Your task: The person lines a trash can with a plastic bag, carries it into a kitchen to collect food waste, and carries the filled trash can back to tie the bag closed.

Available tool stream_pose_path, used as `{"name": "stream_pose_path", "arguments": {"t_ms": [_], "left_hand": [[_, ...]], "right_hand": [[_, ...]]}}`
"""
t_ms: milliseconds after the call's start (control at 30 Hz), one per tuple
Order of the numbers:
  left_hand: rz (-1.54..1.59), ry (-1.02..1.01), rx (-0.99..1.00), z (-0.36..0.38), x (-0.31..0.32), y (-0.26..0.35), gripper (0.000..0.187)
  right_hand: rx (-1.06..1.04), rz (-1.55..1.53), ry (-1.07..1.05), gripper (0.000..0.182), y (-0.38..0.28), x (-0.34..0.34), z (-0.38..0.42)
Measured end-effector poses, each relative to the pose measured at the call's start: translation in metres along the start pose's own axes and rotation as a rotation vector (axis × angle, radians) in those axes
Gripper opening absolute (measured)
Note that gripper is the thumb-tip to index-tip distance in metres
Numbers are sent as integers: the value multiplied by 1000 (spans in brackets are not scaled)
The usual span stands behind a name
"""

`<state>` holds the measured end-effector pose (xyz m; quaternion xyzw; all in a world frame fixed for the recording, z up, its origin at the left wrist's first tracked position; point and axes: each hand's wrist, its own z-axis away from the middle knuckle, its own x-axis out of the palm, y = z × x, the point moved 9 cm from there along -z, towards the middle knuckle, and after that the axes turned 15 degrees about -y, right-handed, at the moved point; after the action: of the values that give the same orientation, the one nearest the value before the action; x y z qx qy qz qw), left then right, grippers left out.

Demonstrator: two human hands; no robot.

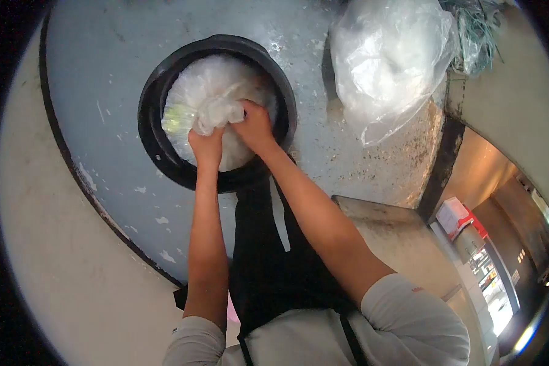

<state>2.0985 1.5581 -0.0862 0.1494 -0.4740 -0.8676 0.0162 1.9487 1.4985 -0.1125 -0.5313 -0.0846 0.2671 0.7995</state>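
A clear plastic bag (189,85) fills the inside of a round black bin (149,104) standing on the floor in front of me. Its gathered neck bunches up between my two hands. My left hand (205,146) is closed around the near left side of the bunched plastic. On the right side, my right hand (254,125) grips the same neck with curled fingers. Something yellow-green shows through the bag on the left; the rest of the contents is blurred by the plastic.
A large clear plastic bag (390,61) lies on the worn grey-blue floor (104,73) at the upper right, by a smaller bag with greenish strands (474,39). A pale wall (55,244) runs along the left. Beyond a doorway at right sits a red and white box (460,218).
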Motion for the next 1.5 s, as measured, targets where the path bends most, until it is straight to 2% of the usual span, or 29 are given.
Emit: {"name": "stream_pose_path", "arguments": {"t_ms": [100, 200, 300, 467, 567, 667, 767, 867, 967, 1067, 1200, 1267, 1400, 1500], "left_hand": [[64, -1, 65, -4, 0, -1, 36], [144, -90, 88, -11, 1, 2, 38], [299, -127, -187, -7, 6, -12, 40], [562, -212, -329, -12, 8, -47, 40], [582, -202, -321, -12, 8, -46, 34], [526, -147, -310, -12, 8, -36, 30], [500, -139, -375, -13, 6, -47, 32], [472, -93, -397, -7, 6, -45, 35], [484, -85, -328, -7, 3, -32, 34], [470, -68, -280, -5, 5, -25, 33], [412, 27, -212, -7, 1, -16, 30], [374, -28, -205, -12, -1, -24, 26], [368, -109, -354, -16, -2, -47, 40], [297, -92, -405, -15, 1, -45, 46]], "right_hand": [[49, -39, -11, 28, -5, -2, 0], [65, -91, -41, 27, 1, -2, -6], [24, -28, -28, 28, 6, -5, -15], [172, -93, -53, 29, 6, -7, -20], [182, 57, 59, 33, -6, -13, -12], [16, 224, 319, 27, -56, -28, 29], [-15, 165, 211, 18, -63, -12, 46], [74, 301, 78, 15, -49, 7, 32], [0, 481, 72, 13, -54, 9, 22], [-156, 528, 93, 10, -68, 8, 29], [-232, 562, 68, 12, -75, 10, 23], [-238, 583, 40, 14, -76, 14, 19], [-208, 680, -181, 17, -73, 22, 7], [-196, 794, -280, 18, -69, 26, 1]]}}
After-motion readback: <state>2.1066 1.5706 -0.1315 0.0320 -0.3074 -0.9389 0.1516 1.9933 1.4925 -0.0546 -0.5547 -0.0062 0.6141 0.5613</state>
